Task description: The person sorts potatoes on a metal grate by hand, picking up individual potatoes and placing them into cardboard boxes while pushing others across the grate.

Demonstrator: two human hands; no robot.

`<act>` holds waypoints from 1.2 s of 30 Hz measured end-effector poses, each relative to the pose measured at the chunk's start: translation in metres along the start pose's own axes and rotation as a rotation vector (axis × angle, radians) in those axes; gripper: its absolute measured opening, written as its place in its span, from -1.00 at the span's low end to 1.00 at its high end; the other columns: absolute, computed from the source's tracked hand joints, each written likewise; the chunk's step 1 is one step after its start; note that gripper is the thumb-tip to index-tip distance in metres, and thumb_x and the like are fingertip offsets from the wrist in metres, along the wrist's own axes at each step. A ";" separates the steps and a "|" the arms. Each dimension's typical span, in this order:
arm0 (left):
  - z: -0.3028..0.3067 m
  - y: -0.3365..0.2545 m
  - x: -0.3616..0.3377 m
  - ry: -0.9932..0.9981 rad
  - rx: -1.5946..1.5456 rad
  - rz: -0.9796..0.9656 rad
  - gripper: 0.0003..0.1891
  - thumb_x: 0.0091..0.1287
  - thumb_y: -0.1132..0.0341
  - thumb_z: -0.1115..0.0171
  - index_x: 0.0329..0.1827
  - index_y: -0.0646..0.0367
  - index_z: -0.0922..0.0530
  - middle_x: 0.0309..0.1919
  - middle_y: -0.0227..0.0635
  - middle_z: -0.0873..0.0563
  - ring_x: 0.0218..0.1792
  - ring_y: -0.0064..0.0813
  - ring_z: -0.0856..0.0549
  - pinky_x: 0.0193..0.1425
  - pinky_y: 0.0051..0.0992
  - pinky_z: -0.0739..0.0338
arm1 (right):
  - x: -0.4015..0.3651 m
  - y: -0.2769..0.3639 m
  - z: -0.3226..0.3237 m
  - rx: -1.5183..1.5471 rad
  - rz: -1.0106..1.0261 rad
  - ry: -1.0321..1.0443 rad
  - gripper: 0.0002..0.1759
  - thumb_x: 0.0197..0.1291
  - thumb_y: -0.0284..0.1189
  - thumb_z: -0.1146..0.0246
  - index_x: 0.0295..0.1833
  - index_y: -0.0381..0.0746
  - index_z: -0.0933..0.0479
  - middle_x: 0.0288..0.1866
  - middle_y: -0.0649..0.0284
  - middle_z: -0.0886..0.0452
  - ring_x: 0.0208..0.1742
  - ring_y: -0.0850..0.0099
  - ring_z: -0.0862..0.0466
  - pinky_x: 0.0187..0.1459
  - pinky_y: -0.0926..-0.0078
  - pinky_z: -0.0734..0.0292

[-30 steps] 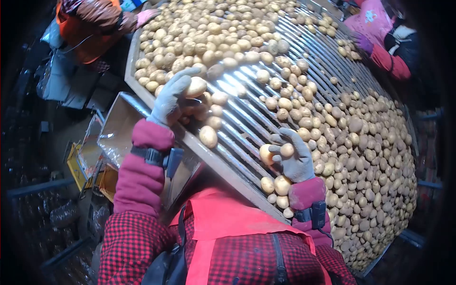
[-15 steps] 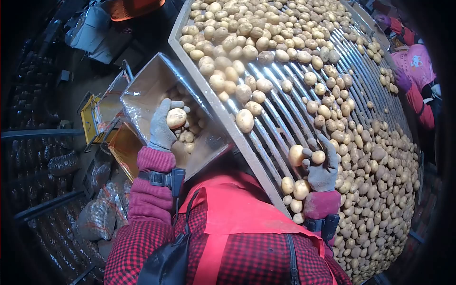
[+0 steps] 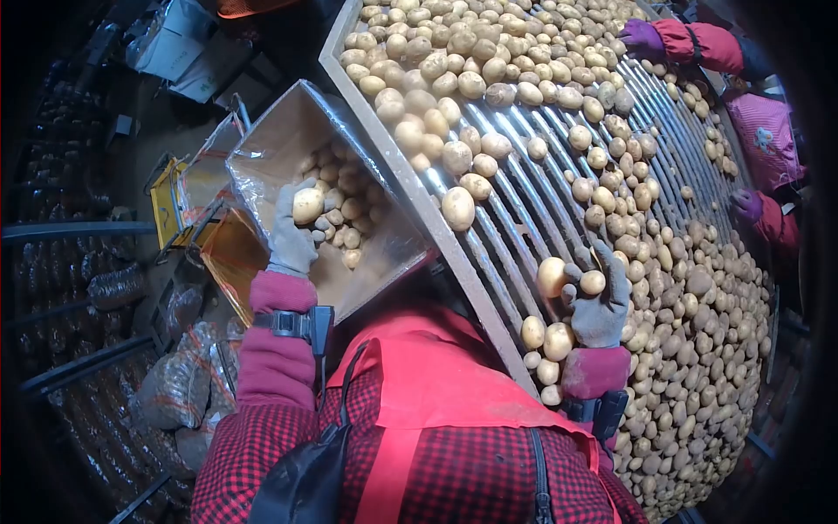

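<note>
Gripping potatoes at roller sorter (image 3: 517, 218).
Clamps left hand (image 3: 291, 237) fingers on potato (image 3: 307, 206) above chute (image 3: 279, 140), right hand (image 3: 600, 306) fingers on two potatoes (image 3: 551, 276); barely shifts from before.

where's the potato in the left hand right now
The potato sits left of centre in the head view, gripped by the gloved left hand over the open box of potatoes, just outside the left rail of the roller table.

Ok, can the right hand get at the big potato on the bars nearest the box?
Probably not cleanly. Only bare bars lie between the right hand and the big potato, so the way looks free, but that hand holds two potatoes and seems full.
</note>
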State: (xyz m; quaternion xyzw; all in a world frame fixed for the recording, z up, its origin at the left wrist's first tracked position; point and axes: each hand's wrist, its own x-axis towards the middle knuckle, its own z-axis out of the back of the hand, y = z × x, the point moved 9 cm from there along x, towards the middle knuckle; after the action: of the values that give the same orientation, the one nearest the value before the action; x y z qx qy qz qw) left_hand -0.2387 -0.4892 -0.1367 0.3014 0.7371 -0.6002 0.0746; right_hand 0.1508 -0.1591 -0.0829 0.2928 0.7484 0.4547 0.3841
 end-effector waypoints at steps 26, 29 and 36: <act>0.239 -0.036 -0.013 -0.677 0.927 -0.434 -0.34 0.52 0.14 -0.24 0.53 0.44 -0.37 0.50 0.07 -0.48 0.48 -0.09 -0.47 0.57 -0.25 -0.33 | 0.000 0.008 0.003 0.079 0.092 0.025 -0.47 0.49 -0.58 -0.13 0.53 -0.15 -0.43 0.34 -0.01 -0.58 0.12 0.29 -0.69 -0.15 0.50 -0.66; 0.091 -0.076 -0.020 -0.465 1.043 -0.784 -0.43 0.55 0.22 -0.19 0.50 0.42 -0.40 0.46 0.09 -0.52 0.47 -0.06 -0.50 0.59 -0.22 -0.32 | -0.005 0.024 0.022 0.235 0.057 -0.157 -0.49 0.54 -0.49 -0.10 0.55 -0.13 -0.40 0.40 -0.02 -0.54 0.14 0.28 -0.69 -0.15 0.53 -0.66; -0.267 -0.012 -0.133 0.940 1.140 -1.148 -0.37 0.26 0.34 -0.45 0.44 0.17 -0.51 0.29 -0.01 -0.64 0.31 0.06 -0.61 0.45 -0.08 -0.45 | -0.058 0.064 0.074 0.409 0.145 -0.323 -0.49 0.55 -0.11 -0.10 0.45 -0.12 -0.46 0.25 0.21 -0.63 0.11 0.33 -0.70 -0.12 0.51 -0.63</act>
State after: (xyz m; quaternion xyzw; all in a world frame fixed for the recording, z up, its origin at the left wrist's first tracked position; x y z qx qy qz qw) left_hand -0.0705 -0.2889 0.0080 0.0940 0.3221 -0.6324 -0.6981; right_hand 0.2495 -0.1442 -0.0288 0.4859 0.7307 0.2680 0.3976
